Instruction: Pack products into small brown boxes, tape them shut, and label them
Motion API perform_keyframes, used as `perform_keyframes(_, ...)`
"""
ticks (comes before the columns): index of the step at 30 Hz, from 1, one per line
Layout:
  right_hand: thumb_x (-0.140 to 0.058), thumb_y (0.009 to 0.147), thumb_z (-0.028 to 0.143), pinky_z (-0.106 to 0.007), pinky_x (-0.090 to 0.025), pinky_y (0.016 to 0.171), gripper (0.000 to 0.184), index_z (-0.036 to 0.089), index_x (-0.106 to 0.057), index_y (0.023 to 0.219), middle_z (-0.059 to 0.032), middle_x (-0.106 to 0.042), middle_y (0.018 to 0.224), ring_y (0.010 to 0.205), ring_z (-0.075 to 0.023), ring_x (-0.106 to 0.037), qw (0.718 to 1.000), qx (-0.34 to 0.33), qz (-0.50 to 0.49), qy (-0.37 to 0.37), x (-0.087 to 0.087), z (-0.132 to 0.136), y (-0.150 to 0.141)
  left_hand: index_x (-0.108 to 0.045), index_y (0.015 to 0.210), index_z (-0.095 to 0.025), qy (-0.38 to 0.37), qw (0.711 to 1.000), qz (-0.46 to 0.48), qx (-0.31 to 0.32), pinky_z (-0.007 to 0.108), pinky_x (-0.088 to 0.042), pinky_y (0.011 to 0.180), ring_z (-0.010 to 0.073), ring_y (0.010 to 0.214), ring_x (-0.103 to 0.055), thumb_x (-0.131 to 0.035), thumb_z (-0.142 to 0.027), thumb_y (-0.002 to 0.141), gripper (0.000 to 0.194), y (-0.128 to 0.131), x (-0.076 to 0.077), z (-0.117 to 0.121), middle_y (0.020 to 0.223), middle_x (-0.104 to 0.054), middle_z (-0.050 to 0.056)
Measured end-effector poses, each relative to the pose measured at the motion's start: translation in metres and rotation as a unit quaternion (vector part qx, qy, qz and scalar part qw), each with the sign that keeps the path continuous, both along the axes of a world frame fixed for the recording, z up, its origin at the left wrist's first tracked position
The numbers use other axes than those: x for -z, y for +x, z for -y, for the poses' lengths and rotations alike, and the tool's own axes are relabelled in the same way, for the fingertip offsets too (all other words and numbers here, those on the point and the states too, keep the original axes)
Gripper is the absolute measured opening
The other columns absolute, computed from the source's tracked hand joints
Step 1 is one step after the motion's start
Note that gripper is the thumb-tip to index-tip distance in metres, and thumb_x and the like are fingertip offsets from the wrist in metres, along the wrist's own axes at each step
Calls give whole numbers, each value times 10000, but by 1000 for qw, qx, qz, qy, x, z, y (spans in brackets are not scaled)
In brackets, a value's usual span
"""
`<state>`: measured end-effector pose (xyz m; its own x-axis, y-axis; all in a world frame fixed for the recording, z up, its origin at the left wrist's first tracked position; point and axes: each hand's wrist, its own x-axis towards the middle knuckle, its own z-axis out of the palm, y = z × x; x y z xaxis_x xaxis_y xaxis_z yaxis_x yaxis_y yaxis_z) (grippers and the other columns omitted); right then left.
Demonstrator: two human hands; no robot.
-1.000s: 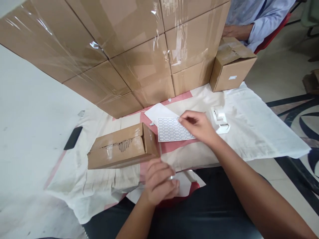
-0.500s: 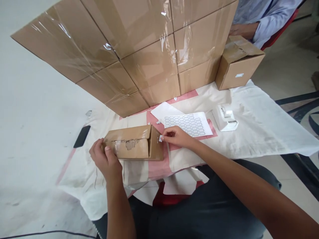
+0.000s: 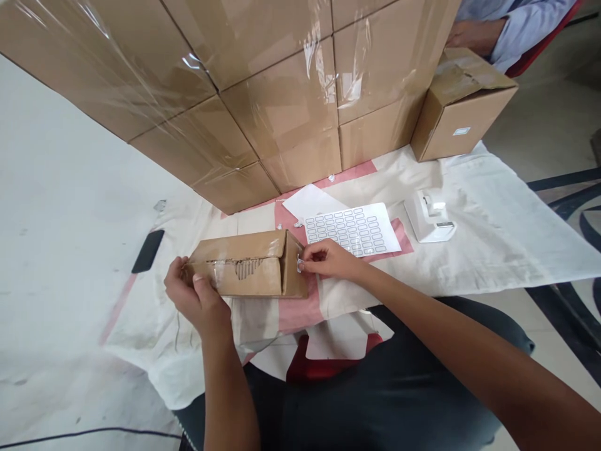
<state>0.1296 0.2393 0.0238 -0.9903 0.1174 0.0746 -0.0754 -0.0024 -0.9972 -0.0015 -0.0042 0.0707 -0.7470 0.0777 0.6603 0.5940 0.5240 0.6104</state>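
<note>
A small cardboard box [image 3: 253, 266] with a torn patch on its taped top lies on the cloth-covered table. My left hand [image 3: 196, 294] grips its left end, thumb on top and fingers round the far corner. At the box's right end, my right hand [image 3: 326, 258] pinches a small white sticker [image 3: 299, 263] against the cardboard. Whether the sticker is fully stuck down cannot be seen. Just beyond my right hand lies a sheet of printed labels [image 3: 354, 228], partly overlapping another white sheet [image 3: 310, 202].
Taped cardboard boxes [image 3: 277, 94] stand stacked along the table's far side. A white tape dispenser [image 3: 429, 216] is at the right, a black phone-like object [image 3: 148, 250] at the left. Behind a labelled box [image 3: 462, 119], another person's hand [image 3: 474, 36] shows.
My right hand has brought the sticker slightly left, onto the box's end face. My left hand keeps its hold. The whole view has shifted a little.
</note>
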Motion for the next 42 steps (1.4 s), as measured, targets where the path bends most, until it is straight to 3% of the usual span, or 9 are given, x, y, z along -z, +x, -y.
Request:
perform_keyframes(9,-742,797,432,-264,-350,583,291,176,-653,693,20,-568,640,600,-116,-468,999,0,31,9,-4,1,0,-433,1483,-123,1,1000,1,26,466,-389,1170,268,1334,-511,-473,-231,905,588,-2,2,4,1413,-544,159)
perform_keyframes(15,-749,799,372,-255,-292,570,376,194,-475,613,61,-467,581,567,-100,-400,983,118,54,128,-7,-4,8,-372,1518,-120,-6,999,13,31,467,-393,1159,256,1278,-544,-481,-228,888,649,-4,2,6,1384,-551,160)
perform_keyframes(23,-672,873,248,-251,-361,602,77,187,-718,870,28,-601,669,598,-108,-502,989,76,-34,123,-6,5,18,-397,1495,-128,5,999,2,37,427,-407,1151,235,1286,-540,-464,-227,889,618,-5,3,5,1364,-558,142)
perform_keyframes(36,-615,819,159,-237,-342,586,54,184,-652,789,65,-481,594,548,-87,-421,981,107,-48,154,-15,12,14,-408,1491,-130,6,999,8,42,429,-428,1133,244,1292,-548,-455,-270,908,602,-5,1,3,1373,-568,155)
perform_keyframes(42,-623,816,199,-240,-345,580,24,195,-620,792,60,-484,609,547,-93,-409,988,84,-37,122,-17,10,10,-427,1486,-144,-11,1000,3,25,438,-410,1158,241,1313,-540,-444,-278,912,590,-4,1,3,1377,-569,140)
